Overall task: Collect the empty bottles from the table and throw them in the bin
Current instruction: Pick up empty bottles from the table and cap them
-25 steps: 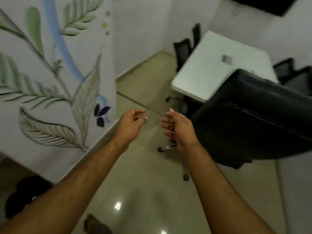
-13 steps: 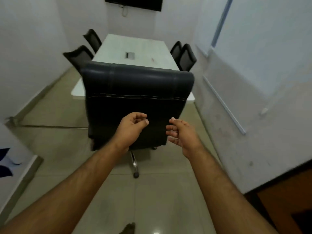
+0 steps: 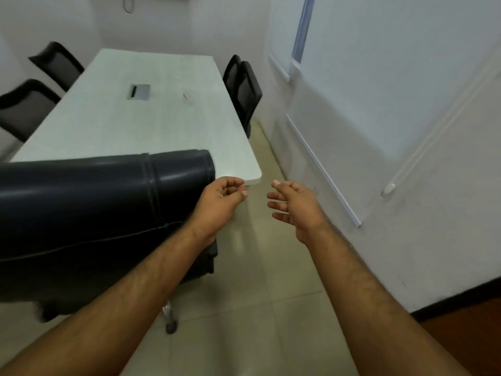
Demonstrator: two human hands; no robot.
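A long white table [image 3: 113, 123] stretches away from me in the middle of the room. No bottle and no bin show anywhere in the view. My left hand [image 3: 221, 202] hovers near the table's near right corner with its fingers curled in and nothing in them. To its right, over the floor, my right hand [image 3: 294, 206] is held with fingers loosely spread and empty.
A large black leather chair [image 3: 89, 221] stands against the table's near end on my left. Black office chairs [image 3: 245, 88] line the right side, and others [image 3: 29, 104] the left. A grey cable box [image 3: 138, 91] is set into the tabletop. A white wall [image 3: 393, 131] closes the right.
My view has swung right from the painted wall to the table and then a little further, so the black chair now lies at my left. Both hands keep the same pose.
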